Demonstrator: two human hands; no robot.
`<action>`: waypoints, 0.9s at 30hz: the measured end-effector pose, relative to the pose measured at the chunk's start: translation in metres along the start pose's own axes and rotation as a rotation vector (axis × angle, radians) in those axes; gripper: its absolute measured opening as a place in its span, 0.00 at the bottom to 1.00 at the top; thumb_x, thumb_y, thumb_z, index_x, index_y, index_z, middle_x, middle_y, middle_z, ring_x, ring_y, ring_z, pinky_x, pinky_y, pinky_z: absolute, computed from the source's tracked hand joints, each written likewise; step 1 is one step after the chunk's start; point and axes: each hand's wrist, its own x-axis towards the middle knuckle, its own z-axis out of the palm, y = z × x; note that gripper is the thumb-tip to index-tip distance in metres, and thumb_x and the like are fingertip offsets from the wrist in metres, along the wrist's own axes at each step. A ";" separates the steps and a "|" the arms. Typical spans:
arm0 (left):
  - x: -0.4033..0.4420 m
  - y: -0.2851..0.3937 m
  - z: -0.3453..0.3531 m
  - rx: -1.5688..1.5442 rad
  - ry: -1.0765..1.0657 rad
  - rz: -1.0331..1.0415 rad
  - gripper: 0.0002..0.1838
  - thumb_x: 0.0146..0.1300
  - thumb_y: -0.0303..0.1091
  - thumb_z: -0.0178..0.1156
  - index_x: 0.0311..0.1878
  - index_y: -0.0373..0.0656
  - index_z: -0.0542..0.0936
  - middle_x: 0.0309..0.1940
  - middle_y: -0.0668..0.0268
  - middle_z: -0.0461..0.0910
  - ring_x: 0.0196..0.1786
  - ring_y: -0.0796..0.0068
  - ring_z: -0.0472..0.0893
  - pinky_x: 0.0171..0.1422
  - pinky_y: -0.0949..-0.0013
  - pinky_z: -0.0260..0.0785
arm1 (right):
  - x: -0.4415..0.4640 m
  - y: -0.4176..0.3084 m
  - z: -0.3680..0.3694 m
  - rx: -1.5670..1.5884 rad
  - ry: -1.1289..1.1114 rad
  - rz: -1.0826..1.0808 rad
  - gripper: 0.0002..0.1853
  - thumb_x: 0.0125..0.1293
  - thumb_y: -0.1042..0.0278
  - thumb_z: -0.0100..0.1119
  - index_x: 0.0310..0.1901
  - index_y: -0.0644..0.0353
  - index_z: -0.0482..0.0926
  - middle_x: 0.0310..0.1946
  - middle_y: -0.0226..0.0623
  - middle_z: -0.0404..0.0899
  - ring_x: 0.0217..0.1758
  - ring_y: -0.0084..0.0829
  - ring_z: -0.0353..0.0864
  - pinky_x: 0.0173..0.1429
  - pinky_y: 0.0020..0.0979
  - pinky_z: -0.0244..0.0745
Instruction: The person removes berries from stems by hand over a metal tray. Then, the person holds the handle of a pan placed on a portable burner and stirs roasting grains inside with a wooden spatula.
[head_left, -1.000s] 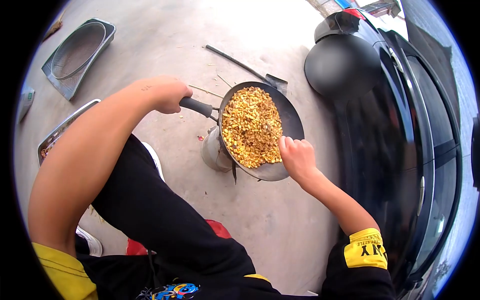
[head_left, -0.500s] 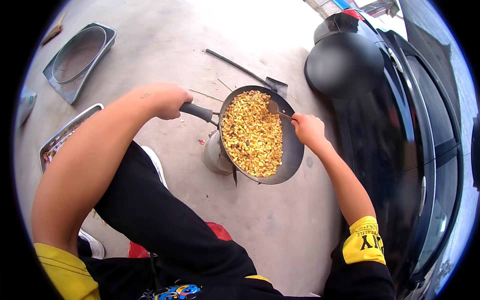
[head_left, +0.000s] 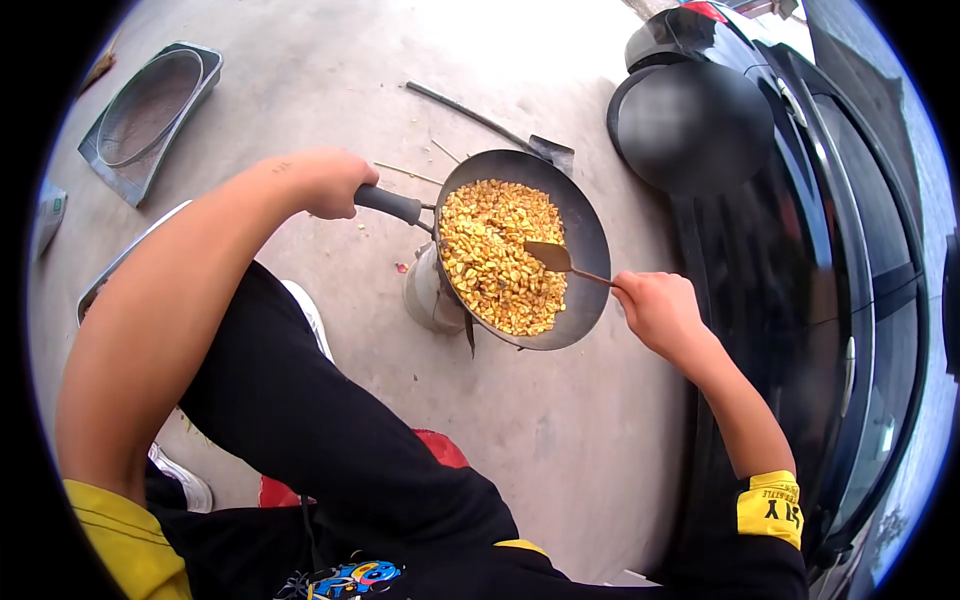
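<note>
A dark wok (head_left: 590, 235) sits tilted on a small pale round stove (head_left: 432, 290) on the floor. Yellow-brown kernels (head_left: 495, 255), like corn, are heaped over its left and middle part; the right inner wall is bare. My left hand (head_left: 340, 183) is wrapped round the end of the wok's black handle (head_left: 392, 204). My right hand (head_left: 655, 305) grips the thin handle of a spatula (head_left: 550, 256), whose brown blade lies over the kernels near the middle of the wok. My right fingers are just outside the rim.
A black car (head_left: 770, 300) stands close along the right side. Behind the wok lies a long-handled shovel (head_left: 550, 150). At the upper left a round sieve (head_left: 150, 105) rests in a metal dustpan-like tray (head_left: 128, 185). Something red (head_left: 440, 448) shows beneath my leg.
My right hand has moved right and toward me, drawing the spatula from the wok's far side to its middle. The wok has shifted slightly upward in view; my left hand keeps its grip.
</note>
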 end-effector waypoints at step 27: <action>-0.090 0.032 -0.003 -0.181 0.677 0.027 0.21 0.69 0.32 0.53 0.64 0.42 0.70 0.53 0.53 0.77 0.57 0.57 0.76 0.61 0.60 0.67 | 0.017 -0.064 0.072 0.417 0.045 0.331 0.13 0.65 0.60 0.56 0.34 0.61 0.82 0.31 0.49 0.82 0.37 0.52 0.83 0.43 0.49 0.78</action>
